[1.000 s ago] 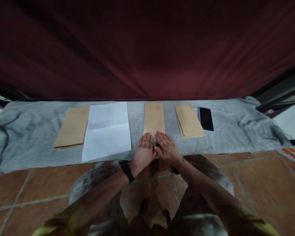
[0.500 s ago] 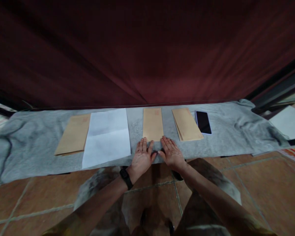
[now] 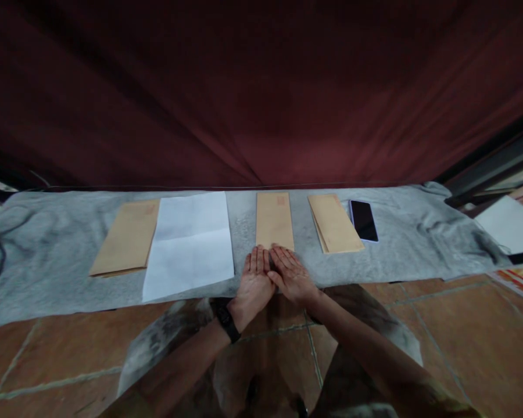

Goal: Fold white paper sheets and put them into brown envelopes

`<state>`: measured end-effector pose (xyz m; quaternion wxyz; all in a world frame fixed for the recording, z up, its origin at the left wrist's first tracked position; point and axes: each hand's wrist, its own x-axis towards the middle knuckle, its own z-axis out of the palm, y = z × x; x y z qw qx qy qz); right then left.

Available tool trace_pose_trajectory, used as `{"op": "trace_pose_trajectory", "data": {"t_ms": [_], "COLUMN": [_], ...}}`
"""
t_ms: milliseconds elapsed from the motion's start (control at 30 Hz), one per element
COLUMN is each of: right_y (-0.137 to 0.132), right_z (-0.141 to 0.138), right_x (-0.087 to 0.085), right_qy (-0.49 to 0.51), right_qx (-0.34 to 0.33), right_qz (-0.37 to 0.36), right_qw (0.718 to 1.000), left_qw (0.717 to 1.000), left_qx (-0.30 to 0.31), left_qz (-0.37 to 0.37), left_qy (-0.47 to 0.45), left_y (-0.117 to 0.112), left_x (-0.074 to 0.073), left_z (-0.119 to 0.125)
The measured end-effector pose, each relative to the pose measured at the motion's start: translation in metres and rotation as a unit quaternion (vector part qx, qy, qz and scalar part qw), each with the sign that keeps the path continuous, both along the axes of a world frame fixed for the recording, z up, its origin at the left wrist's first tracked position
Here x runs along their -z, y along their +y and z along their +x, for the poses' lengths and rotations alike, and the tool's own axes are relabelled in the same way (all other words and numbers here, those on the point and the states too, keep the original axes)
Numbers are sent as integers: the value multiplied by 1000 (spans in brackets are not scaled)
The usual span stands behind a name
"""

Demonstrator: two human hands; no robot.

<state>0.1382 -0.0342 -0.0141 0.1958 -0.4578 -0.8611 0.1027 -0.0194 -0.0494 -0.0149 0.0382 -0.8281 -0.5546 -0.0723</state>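
A brown envelope (image 3: 273, 219) with small red print in its top right corner lies upright in front of me on the grey cloth. Flat on its near edge rests my left hand (image 3: 257, 281), fingers stretched out, a black watch on the wrist. My right hand (image 3: 292, 278) lies flat beside it, fingers extended over the same edge, the two hands touching. The envelope's near edge is partly covered by my fingers. To the left is a creased white sheet of paper (image 3: 190, 247); to the right, another brown envelope or small stack (image 3: 335, 223) lies at a slant.
A stack of brown envelopes (image 3: 128, 238) lies left of the white sheet, slightly under it. At the right is a phone (image 3: 364, 220). The grey cloth (image 3: 418, 232) covers a narrow bench before a dark red curtain (image 3: 261, 116). White paper (image 3: 512, 223) sits far right.
My hands have come together over the near edge of the middle envelope, the right one moving left. The view has shifted slightly; the envelopes, sheet and phone otherwise lie as before.
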Motion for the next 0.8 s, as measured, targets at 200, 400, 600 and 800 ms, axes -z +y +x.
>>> {"op": "trace_pose_trajectory", "data": {"t_ms": [200, 400, 600, 800], "right_y": [-2, -1, -2, -2], "right_z": [19, 23, 20, 22], "right_x": [7, 10, 10, 10], "right_qy": [-27, -39, -26, -31], "right_qx": [16, 23, 32, 44], "right_qz": [33, 44, 55, 49], "right_qw": [999, 998, 998, 997], "left_qw": [1000, 999, 997, 996], "left_qx": [-17, -37, 26, 43], "left_qz": [-12, 20, 35, 10], "left_qy": [-10, -18, -66, -74], "left_y": [1, -2, 0, 3], "left_x": [-14, -13, -13, -8], "left_z": [-1, -3, 0, 5]}}
